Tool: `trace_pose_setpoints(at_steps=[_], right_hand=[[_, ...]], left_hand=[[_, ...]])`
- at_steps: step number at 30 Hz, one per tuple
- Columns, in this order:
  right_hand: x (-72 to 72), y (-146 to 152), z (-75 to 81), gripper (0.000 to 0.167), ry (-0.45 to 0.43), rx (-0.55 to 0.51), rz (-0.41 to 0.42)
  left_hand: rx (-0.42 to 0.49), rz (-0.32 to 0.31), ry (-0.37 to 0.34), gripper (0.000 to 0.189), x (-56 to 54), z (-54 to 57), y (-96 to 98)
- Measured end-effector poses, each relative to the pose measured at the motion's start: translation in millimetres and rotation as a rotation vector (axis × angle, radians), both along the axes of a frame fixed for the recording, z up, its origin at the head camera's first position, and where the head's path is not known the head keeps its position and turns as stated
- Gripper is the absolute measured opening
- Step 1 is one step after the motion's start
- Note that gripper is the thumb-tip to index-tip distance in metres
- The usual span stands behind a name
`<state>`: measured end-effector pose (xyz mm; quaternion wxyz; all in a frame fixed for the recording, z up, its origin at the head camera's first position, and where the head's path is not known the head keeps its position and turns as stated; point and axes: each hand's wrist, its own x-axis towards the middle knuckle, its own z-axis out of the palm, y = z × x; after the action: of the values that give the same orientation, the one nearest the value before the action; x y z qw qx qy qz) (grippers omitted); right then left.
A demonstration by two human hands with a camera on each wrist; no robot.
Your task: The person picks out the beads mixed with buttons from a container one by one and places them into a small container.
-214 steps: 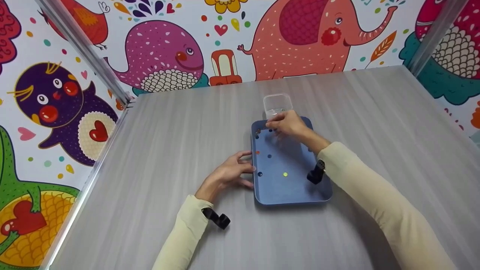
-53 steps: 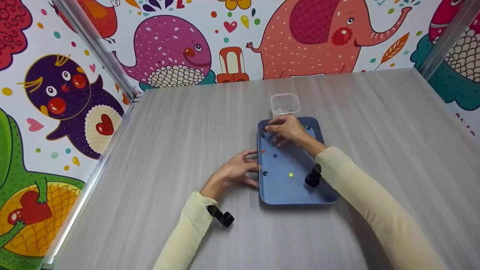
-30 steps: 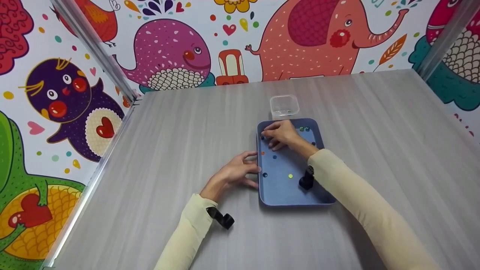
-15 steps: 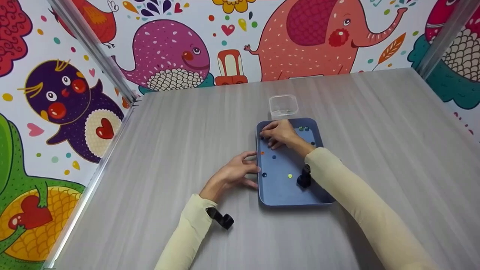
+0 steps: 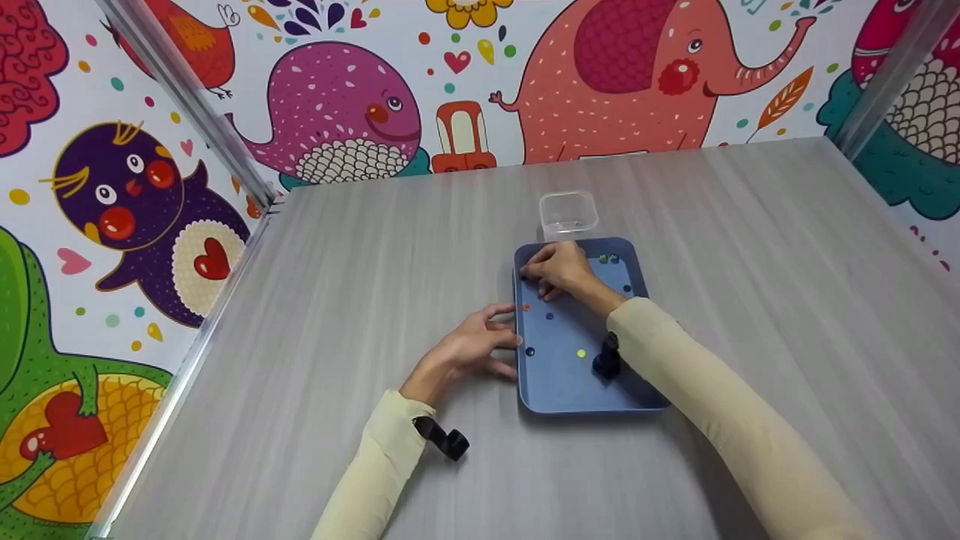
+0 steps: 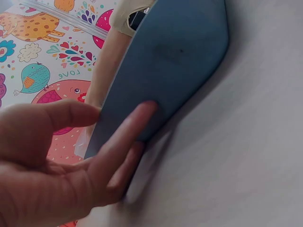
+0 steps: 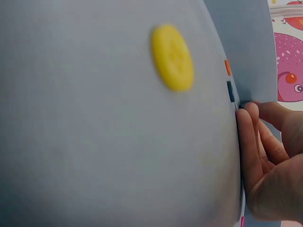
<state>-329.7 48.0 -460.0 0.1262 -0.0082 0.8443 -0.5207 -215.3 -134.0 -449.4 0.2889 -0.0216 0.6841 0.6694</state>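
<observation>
A blue tray [image 5: 570, 390] holds several small buttons. My right hand [image 5: 566, 266] reaches into its far left corner, pinching a dark button [image 7: 241, 106] beside the wall with thumb and forefinger. The fingers hide much of that button. My left hand [image 5: 476, 341] rests with extended fingers against the outside of the tray's left wall, as the left wrist view also shows. Along that wall lie an orange button [image 5: 526, 307] and another dark button [image 5: 530, 351]. A blue button [image 5: 550, 316] and a yellow button [image 7: 173, 57] lie farther in.
A clear plastic box [image 5: 568, 214] stands just beyond the tray's far edge, with small things at its bottom. Green buttons [image 5: 608, 258] sit in the far right corner, and a dark one [image 5: 628, 288] by the right wall. Printed panels border the grey table [image 5: 360, 262].
My right hand has moved from the tray's far edge near the box toward the far left corner, and its fingers have closed around the dark button there. The left hand stays at the wall.
</observation>
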Motion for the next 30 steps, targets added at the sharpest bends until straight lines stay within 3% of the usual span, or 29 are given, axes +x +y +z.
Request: trace_pose_setpoints(at_steps=[11,30], right_hand=[[-0.3,-2.5,-0.9,0.016,0.023,-0.023,-0.03],[0.0,-3.1,0.1,0.02,-0.011,0.039,-0.051]], left_hand=[[0.014,0.01,0.003,0.068,0.2,0.5,0.8],[-0.001,0.004,0.01,0.067,0.8,1.0,0.9]])
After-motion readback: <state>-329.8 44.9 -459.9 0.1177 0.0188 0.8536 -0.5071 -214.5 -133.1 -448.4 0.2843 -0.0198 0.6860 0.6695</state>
